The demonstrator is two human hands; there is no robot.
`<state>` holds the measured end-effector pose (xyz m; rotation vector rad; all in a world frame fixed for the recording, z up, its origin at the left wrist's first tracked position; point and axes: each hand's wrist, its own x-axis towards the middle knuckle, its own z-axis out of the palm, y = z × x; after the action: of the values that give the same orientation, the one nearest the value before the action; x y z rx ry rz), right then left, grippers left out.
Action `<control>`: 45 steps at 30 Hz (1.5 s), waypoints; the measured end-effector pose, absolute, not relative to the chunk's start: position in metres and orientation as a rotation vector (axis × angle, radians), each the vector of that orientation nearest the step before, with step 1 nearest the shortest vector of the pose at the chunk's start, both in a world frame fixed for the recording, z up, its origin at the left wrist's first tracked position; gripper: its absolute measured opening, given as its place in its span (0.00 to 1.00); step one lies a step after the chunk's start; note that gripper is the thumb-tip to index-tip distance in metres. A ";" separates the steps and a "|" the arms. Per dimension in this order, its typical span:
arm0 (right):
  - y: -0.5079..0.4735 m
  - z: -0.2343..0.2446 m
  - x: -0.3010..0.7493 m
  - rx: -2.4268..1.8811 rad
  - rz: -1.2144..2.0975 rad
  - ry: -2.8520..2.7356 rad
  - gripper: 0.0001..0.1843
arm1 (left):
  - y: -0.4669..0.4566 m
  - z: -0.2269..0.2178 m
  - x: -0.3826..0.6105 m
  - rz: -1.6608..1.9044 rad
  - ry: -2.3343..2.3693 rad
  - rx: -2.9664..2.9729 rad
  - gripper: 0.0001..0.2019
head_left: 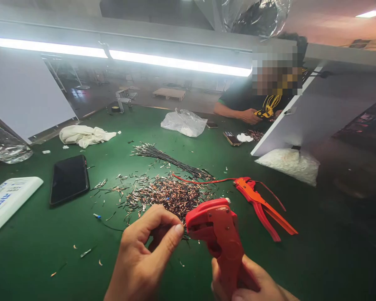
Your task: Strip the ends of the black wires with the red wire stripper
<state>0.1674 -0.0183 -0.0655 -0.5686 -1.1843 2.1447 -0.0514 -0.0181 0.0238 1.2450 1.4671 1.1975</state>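
Note:
A red wire stripper (221, 234) is gripped in my right hand (253, 280), its jaws pointing left. My left hand (147, 251) pinches thumb and forefinger together right at those jaws; whatever lies between the fingertips is too small or hidden to make out. Beyond both hands is a heap of short wire offcuts (169, 194), dark and copper coloured. A bundle of black wires (172, 161) with silvery ends lies behind the heap. To the right rests a second wire stripper (260, 205), red and orange, with a red strip running beside it.
On the green table (113, 263), a black tablet or phone (69, 179) and a white box (11, 200) lie left. Behind are a white cloth (86, 136) and a plastic bag (184, 123). Across the table a person's hand (250, 116) holds a yellow-and-black tool, near a divider panel (303, 100).

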 end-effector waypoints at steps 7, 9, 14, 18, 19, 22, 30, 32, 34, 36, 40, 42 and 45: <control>-0.021 -0.080 0.165 -0.572 2.106 -1.193 0.24 | -0.020 0.022 -0.048 1.228 1.489 1.169 0.12; -0.020 -0.087 0.167 -0.606 2.117 -1.245 0.24 | -0.020 0.020 -0.049 1.225 1.462 1.141 0.11; -0.014 -0.083 0.171 -0.591 2.168 -1.305 0.23 | -0.019 0.015 -0.050 1.213 1.470 1.094 0.12; -0.009 -0.062 0.170 -0.463 2.231 -1.273 0.26 | -0.019 0.015 -0.049 1.273 1.535 1.092 0.11; -0.009 -0.058 0.170 -0.459 2.260 -1.253 0.27 | -0.019 0.016 -0.049 1.304 1.543 1.084 0.10; -0.010 -0.050 0.170 -0.501 2.313 -1.211 0.29 | -0.019 0.019 -0.049 1.385 1.552 1.043 0.09; -0.014 -0.047 0.163 -0.516 2.340 -0.968 0.29 | -0.016 0.017 -0.048 1.420 1.464 0.916 0.11; -0.012 -0.050 0.162 -0.504 2.361 -0.976 0.28 | -0.016 0.016 -0.048 1.387 1.414 0.874 0.14; -0.011 -0.053 0.163 -0.416 2.332 -1.020 0.27 | -0.015 0.015 -0.047 1.362 1.355 0.821 0.15; -0.011 -0.055 0.165 -0.400 2.287 -1.092 0.27 | -0.014 0.013 -0.048 1.334 1.281 0.752 0.16; -0.012 -0.048 0.168 -0.656 2.284 -1.194 0.28 | -0.010 0.008 -0.053 1.208 1.047 0.667 0.16; -0.012 -0.044 0.168 -0.545 2.309 -1.225 0.29 | -0.008 0.006 -0.056 1.156 0.973 0.637 0.16; -0.013 -0.046 0.167 -0.676 2.274 -1.162 0.27 | -0.008 0.007 -0.055 1.085 0.966 0.624 0.18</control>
<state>0.1667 -0.0127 -0.0456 -0.6761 -1.1621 2.2739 -0.0554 -0.0083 0.0075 0.6245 0.9662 1.0848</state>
